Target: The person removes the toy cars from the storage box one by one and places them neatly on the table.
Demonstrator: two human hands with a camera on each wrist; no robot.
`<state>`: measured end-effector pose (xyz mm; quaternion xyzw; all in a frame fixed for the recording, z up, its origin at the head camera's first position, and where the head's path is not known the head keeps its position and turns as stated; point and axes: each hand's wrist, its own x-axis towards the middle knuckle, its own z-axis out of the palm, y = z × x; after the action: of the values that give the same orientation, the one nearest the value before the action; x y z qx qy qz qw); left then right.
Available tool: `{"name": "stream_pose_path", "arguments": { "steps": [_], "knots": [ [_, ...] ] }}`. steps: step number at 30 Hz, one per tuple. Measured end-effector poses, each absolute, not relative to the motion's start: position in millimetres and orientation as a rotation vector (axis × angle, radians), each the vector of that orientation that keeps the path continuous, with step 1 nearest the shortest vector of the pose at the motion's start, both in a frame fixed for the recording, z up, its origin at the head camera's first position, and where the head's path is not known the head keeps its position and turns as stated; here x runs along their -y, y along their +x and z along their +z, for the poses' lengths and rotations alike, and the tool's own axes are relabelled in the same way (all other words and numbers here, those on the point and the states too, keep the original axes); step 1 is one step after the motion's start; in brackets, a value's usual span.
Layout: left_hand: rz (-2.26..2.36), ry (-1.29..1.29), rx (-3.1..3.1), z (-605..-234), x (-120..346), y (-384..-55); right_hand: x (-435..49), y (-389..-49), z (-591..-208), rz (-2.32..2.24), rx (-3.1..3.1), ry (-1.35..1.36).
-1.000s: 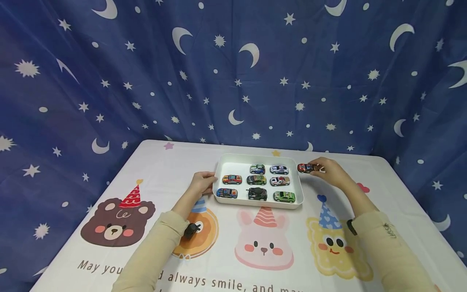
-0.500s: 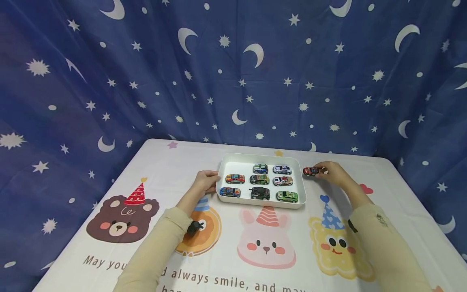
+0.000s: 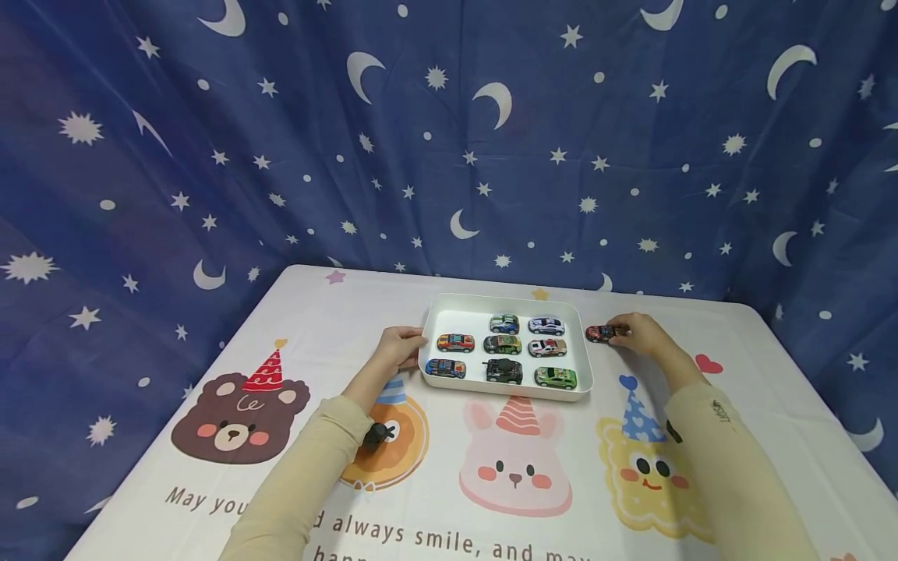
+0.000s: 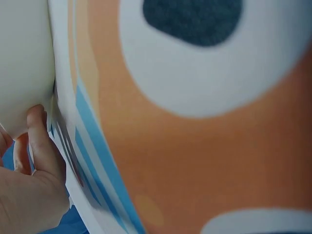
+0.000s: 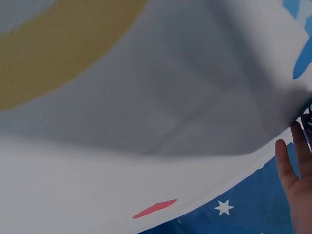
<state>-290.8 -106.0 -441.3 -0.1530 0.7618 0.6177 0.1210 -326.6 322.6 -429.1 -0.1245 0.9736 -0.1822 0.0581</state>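
A shallow white tray (image 3: 459, 304) lies on the table, with several small toy cars in it in loose rows. Among them are a red-and-yellow car (image 3: 455, 343), a black military-style vehicle (image 3: 503, 371) and a green car (image 3: 556, 378). My left hand (image 3: 398, 349) grips the tray's left end; in the left wrist view its fingers (image 4: 38, 126) curl against the tray's wall (image 4: 24, 58). Just outside the right end, my right hand (image 3: 641, 336) pinches a dark red toy car (image 3: 600, 334) at or close to the tabletop. The right wrist view catches only some fingers and a sliver of the car.
A white cloth (image 3: 323, 312) printed with cartoon animals, hearts and lettering covers the table. Behind it hangs a dark blue curtain (image 3: 393, 171) with moons and stars. The tray's back left corner holds no car.
The red car in my right hand has come down toward the tabletop beside the tray. My left hand stays on the tray. The head view has shifted slightly.
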Motion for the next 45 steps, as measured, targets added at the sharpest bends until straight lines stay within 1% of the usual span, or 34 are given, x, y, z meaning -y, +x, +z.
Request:
{"name": "stream_pose_path", "arguments": {
  "steps": [7,12,17,22,28,32,45],
  "knots": [
    [1.803,-0.448,-2.23,-439.6,107.9,-291.5,-321.5,-325.4,-430.6,-0.554,-2.966,-0.409],
    [1.809,-0.442,-2.231,-437.3,108.9,-291.2,-317.6,-329.6,-429.3,-0.454,-2.992,-0.448],
    [1.805,-0.451,-2.237,-437.1,109.4,-291.9,-314.7,-333.4,-428.1,-0.423,-2.983,-0.42],
    [1.804,-0.461,-2.244,-438.2,110.4,-291.2,-310.0,-327.6,-429.1,-0.441,-2.962,-0.433],
    [1.8,-0.454,-2.241,-438.9,110.0,-289.5,-304.3,-323.0,-429.3,-0.386,-2.926,-0.353],
    [1.783,-0.439,-2.25,-439.1,108.5,-288.8,-305.1,-322.0,-426.7,-0.341,-2.935,-0.351],
    [1.799,-0.447,-2.237,-437.7,104.9,-288.1,-308.5,-314.6,-414.4,-0.401,-2.908,-0.294]
  ]
}}
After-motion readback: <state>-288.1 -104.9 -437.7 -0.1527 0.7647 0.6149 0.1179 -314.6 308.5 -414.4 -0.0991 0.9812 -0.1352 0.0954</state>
